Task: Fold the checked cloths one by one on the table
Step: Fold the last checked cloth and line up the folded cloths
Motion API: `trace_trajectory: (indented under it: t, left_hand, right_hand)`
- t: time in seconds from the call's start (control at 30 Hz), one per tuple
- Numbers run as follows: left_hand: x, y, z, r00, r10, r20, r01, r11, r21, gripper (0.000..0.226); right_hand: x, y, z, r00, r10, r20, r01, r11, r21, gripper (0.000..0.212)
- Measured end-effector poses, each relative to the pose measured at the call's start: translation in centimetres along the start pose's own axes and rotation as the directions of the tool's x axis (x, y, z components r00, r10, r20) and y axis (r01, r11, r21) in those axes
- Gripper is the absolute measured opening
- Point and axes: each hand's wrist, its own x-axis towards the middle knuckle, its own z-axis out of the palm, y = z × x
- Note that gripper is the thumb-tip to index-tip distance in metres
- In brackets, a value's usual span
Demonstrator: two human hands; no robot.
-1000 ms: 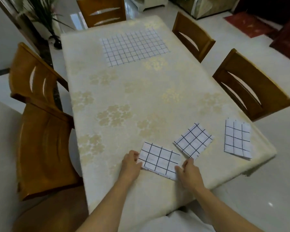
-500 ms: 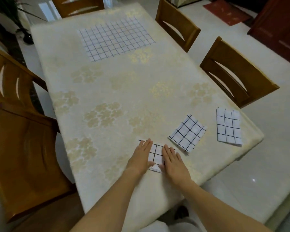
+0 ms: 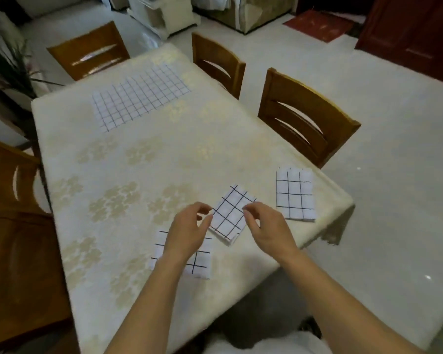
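Note:
Three small folded checked cloths lie near the table's front right corner. The nearest folded cloth (image 3: 201, 261) is partly hidden under my left wrist. The middle folded cloth (image 3: 229, 217) lies tilted between my two hands. A third folded cloth (image 3: 294, 195) sits by the right edge. One large unfolded checked cloth (image 3: 141, 94) is spread flat at the far end. My left hand (image 3: 189, 232) and my right hand (image 3: 265, 229) hover above the table on either side of the middle cloth, fingers loosely curled, holding nothing.
The table (image 3: 138, 159) wears a cream flowered tablecloth. Wooden chairs stand on the right (image 3: 304, 118), at the far right (image 3: 218, 63), at the far end (image 3: 90, 51) and on the left (image 3: 8, 198). A plant (image 3: 5, 62) is at the back left.
Both hands have lifted off the nearest folded cloth and moved forward to either side of the middle one. The camera has tilted up and shifted.

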Motion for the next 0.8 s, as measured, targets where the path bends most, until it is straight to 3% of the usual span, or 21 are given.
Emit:
trace_trajectory:
  t: [0.13,0.33,0.5,0.67,0.8]
  left_hand:
    - [0.3,10.6,3.9,0.995,0.045,-0.086,-0.048,0.998,-0.035,0.005]
    - [2.4,24.9,10.7,0.985,0.171,-0.021,-0.172,0.985,-0.023,0.007]
    - [6.6,31.1,14.6,0.971,0.237,0.021,-0.237,0.972,-0.007,0.005]
    - [13.3,37.1,19.3,0.955,0.297,-0.018,-0.298,0.95,-0.095,0.017]
    - [19.9,43.0,24.4,0.939,0.339,0.057,-0.332,0.938,-0.104,0.018]
  right_hand:
    - [0.8,3.7,-10.4,0.998,-0.058,-0.036,0.056,0.997,-0.047,0.019]
    - [1.1,9.9,-23.7,0.994,0.013,-0.11,-0.026,0.993,-0.113,0.02]
    - [4.2,13.3,-30.8,0.983,-0.033,-0.179,0.007,0.99,-0.143,0.021]
    - [8.2,17.1,-37.4,0.983,-0.065,-0.17,0.025,0.974,-0.225,0.022]
    - [12.3,21.7,-43.8,0.972,-0.026,-0.233,-0.046,0.953,-0.299,0.018]
